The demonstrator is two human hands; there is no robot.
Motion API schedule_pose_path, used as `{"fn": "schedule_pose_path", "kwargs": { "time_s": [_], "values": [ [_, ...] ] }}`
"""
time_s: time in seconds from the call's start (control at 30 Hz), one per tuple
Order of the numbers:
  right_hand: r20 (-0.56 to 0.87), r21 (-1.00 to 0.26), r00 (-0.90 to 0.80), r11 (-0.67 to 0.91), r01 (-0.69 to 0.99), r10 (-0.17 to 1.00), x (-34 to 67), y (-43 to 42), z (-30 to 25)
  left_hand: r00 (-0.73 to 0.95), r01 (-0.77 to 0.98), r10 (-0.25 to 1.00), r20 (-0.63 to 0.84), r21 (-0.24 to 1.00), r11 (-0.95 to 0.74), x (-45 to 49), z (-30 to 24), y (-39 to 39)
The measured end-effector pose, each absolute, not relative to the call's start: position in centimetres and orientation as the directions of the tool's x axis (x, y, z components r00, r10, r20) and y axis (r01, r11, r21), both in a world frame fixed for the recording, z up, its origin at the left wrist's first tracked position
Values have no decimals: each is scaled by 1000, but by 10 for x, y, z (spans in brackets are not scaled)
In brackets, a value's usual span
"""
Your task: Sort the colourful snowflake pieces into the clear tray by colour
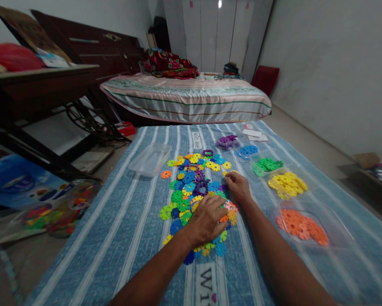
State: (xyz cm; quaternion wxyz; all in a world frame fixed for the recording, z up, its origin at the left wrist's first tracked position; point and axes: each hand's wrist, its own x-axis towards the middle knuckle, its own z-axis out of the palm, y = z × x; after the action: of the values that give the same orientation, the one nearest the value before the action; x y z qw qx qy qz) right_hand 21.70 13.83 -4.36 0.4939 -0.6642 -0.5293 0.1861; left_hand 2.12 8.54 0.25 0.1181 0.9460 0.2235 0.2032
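A loose pile of flower-shaped plastic discs [182, 202], in mixed colours, covers the middle of the striped cloth. Over its near right part lies my left hand [208, 219], palm down with the fingers spread on the discs. My right hand [239, 186] rests at the pile's right edge, fingers curled together; what they hold, if anything, is hidden. Close to its fingertips are a yellow disc [232, 172] and a purple piece [223, 187]. Purple square-edged pieces [200, 187] lie among the discs. A lone orange disc [165, 174] sits at the left.
On the right stand clear tubs of sorted discs: orange [302, 225], yellow [287, 185], green [267, 165], blue [248, 151] and purple [227, 141]. A clear plastic box [151, 159] is at the left. White papers [254, 135] lie far back; a bed [187, 100] stands beyond.
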Motion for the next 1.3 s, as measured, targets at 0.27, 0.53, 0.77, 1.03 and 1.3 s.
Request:
{"fn": "schedule_pose_path", "kwargs": {
  "time_s": [0.27,0.53,0.77,1.03,1.3],
  "values": [
    [263,-846,380,22,533,887,217,142,-42,812,424,459,361,176,-889,23,-1,93],
    [283,-848,391,37,529,876,215,143,-44,751,488,448,485,48,-871,24,-4,93],
    [268,-857,380,39,513,885,216,143,-46,654,529,461,599,73,-845,21,1,101],
    [268,-853,388,29,522,882,215,143,-43,416,486,885,210,770,-412,24,13,97],
    [274,-843,375,33,537,886,219,148,-50,419,319,892,-171,947,32,52,36,97]
  ]
}}
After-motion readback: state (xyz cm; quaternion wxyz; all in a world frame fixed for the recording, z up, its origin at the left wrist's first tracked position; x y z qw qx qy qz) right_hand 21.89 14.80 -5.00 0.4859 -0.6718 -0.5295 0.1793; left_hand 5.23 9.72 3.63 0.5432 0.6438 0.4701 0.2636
